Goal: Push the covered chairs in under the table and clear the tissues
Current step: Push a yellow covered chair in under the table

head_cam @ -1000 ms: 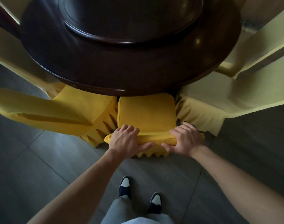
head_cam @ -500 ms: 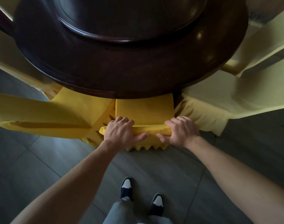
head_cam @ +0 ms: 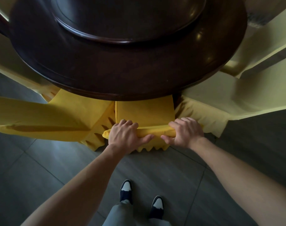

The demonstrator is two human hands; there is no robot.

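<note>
Above grey floor tiles [head_cam: 46, 168], a dark round table [head_cam: 130, 75] overhung the yellow-covered chair [head_cam: 144, 111], whose seat ran forward from the fingers and under the table's edge. The left hand [head_cam: 125, 135] and right hand [head_cam: 185, 132] were clamped on its padded top rail, fingers over, thumbs beneath. The cover probably slid loosely while the frame stayed stiff, so that rail seemed the surest hold.

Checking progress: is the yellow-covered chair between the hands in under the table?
Mostly in: the yellow-covered chair's seat runs beneath the dark round wooden table's rim.
</note>
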